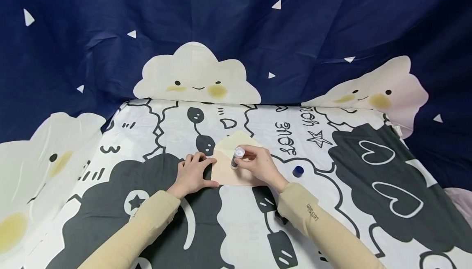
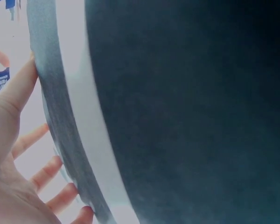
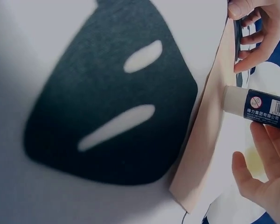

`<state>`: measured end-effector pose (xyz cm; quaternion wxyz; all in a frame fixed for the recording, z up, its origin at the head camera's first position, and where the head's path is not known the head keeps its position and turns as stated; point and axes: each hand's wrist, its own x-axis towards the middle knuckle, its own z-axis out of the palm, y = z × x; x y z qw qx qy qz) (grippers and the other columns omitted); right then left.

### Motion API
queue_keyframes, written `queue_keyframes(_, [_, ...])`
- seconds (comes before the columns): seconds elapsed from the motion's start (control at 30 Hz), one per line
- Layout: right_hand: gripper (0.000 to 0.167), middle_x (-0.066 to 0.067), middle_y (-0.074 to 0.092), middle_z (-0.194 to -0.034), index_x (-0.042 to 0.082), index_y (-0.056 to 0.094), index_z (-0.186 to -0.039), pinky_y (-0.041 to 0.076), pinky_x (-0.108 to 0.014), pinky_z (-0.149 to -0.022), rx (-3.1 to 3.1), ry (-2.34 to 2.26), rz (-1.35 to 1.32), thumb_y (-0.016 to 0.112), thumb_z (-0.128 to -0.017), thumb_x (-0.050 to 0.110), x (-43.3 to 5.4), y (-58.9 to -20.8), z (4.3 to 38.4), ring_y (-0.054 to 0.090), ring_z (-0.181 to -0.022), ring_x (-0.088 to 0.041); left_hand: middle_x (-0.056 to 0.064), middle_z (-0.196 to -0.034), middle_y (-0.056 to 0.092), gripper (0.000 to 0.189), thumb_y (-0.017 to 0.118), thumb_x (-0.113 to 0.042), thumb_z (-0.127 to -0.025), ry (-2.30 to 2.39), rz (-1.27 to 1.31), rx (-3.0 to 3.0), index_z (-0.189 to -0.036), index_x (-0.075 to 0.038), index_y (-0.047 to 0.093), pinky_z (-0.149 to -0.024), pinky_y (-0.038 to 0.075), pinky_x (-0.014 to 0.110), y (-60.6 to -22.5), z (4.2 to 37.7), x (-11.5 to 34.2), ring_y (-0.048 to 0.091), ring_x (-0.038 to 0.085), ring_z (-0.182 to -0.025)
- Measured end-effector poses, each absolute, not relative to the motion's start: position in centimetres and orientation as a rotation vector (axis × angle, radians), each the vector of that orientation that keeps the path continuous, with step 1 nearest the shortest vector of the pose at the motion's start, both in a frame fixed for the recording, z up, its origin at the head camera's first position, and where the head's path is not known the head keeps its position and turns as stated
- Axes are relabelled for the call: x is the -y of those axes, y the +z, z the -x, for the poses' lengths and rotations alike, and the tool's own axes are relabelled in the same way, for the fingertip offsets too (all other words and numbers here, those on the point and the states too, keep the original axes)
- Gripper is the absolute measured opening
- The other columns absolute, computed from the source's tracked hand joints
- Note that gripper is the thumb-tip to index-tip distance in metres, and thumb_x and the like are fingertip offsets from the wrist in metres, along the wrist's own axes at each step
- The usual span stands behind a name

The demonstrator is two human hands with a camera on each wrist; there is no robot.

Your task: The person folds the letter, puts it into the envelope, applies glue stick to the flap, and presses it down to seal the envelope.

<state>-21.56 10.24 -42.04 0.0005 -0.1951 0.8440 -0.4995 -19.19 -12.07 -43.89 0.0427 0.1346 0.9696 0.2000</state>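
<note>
A peach envelope (image 1: 225, 170) lies on the patterned cloth, its pale yellow flap (image 1: 239, 139) unfolded toward the far side. My right hand (image 1: 261, 163) pinches a glue stick (image 1: 237, 158), its white end down against the envelope. In the right wrist view the glue stick (image 3: 266, 109) shows a dark blue label with a barcode, and its tip meets the peach paper (image 3: 203, 144). My left hand (image 1: 192, 175) spreads at the envelope's left side, thumb and index fingertips touching its edge. The left wrist view shows that hand (image 2: 18, 154) with fingers extended along the cloth.
A dark blue cap (image 1: 298, 171) sits on the cloth to the right of my right hand. The black and white cartoon cloth (image 1: 243, 215) covers the work surface. Behind it hangs a navy curtain (image 1: 236, 15) with white clouds and triangles. A small black object (image 1: 281, 218) peeks out beside the right sleeve.
</note>
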Motion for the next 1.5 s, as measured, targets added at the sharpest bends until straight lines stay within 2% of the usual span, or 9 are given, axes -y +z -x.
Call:
queue_keyframes(0.23, [0.026, -0.010, 0.073, -0.094, 0.003, 0.069, -0.107, 0.053, -0.027, -0.074, -2.706, -1.511, 0.636, 0.073, -0.082, 0.006, -10.2, -41.7, 21.4, 0.071, -0.087, -0.021, 0.011, -0.128, 0.047, 0.069, 0.082, -0.048, -0.070, 0.600, -0.395, -2.960, -0.130, -0.024, 0.059, -0.087, 0.037, 0.056, -43.8, 19.2, 11.9, 0.042, 0.034, -0.109])
queue_keyframes(0.47, [0.024, -0.008, 0.074, -0.092, 0.003, 0.070, -0.105, 0.056, -0.040, -0.079, -2.769, -1.435, 0.668, 0.071, -0.081, 0.005, -10.5, -41.5, 21.3, 0.072, -0.086, -0.022, 0.011, -0.127, 0.048, 0.069, 0.083, -0.048, -0.068, 0.581, -0.386, -2.960, -0.128, -0.023, 0.059, -0.083, 0.038, 0.053, -43.5, 19.4, 11.8, 0.042, 0.033, -0.108])
queue_keyframes(0.63, [0.025, -0.010, 0.074, -0.092, 0.001, 0.070, -0.106, 0.056, -0.042, -0.080, -2.771, -1.446, 0.666, 0.071, -0.081, 0.004, -10.8, -41.5, 21.2, 0.072, -0.085, -0.023, 0.012, -0.124, 0.049, 0.068, 0.083, -0.047, -0.069, 0.582, -0.405, -2.972, -0.128, -0.021, 0.059, -0.081, 0.039, 0.051, -43.4, 19.2, 11.8, 0.042, 0.032, -0.106])
queue_keyframes(0.77, [0.025, -0.010, 0.074, -0.092, 0.001, 0.070, -0.106, 0.056, -0.042, -0.080, -2.782, -1.431, 0.668, 0.071, -0.081, 0.003, -10.9, -41.4, 21.1, 0.072, -0.085, -0.023, 0.011, -0.121, 0.049, 0.068, 0.082, -0.049, -0.068, 0.565, -0.432, -2.998, -0.126, -0.021, 0.060, -0.078, 0.039, 0.049, -43.3, 19.0, 11.9, 0.042, 0.030, -0.102])
queue_keyframes(1.1, [0.027, -0.009, 0.075, -0.092, 0.002, 0.070, -0.108, 0.056, -0.038, -0.079, -2.831, -1.379, 0.618, 0.071, -0.081, 0.006, -11.7, -41.1, 21.0, 0.072, -0.084, -0.020, 0.012, -0.125, 0.048, 0.069, 0.082, -0.047, -0.070, 0.556, -0.410, -2.963, -0.129, -0.022, 0.058, -0.081, 0.039, 0.052, -43.4, 19.3, 11.8, 0.042, 0.033, -0.106])
queue_keyframes(1.3, [0.027, -0.010, 0.074, -0.092, 0.001, 0.069, -0.108, 0.057, -0.040, -0.078, -2.844, -1.388, 0.635, 0.070, -0.082, 0.006, -11.9, -41.0, 20.9, 0.071, -0.083, -0.022, 0.012, -0.125, 0.049, 0.069, 0.082, -0.047, -0.070, 0.553, -0.407, -2.963, -0.129, -0.023, 0.058, -0.081, 0.039, 0.051, -43.3, 19.2, 11.8, 0.042, 0.033, -0.106])
queue_keyframes(1.5, [0.020, -0.006, 0.075, -0.091, 0.008, 0.071, -0.103, 0.056, -0.035, -0.074, -2.838, -1.414, 0.635, 0.071, -0.083, 0.010, -11.3, -41.0, 20.8, 0.071, -0.085, -0.019, 0.012, -0.124, 0.049, 0.069, 0.083, -0.047, -0.069, 0.544, -0.408, -2.969, -0.129, -0.023, 0.059, -0.080, 0.039, 0.051, -43.4, 19.2, 11.7, 0.043, 0.033, -0.104])
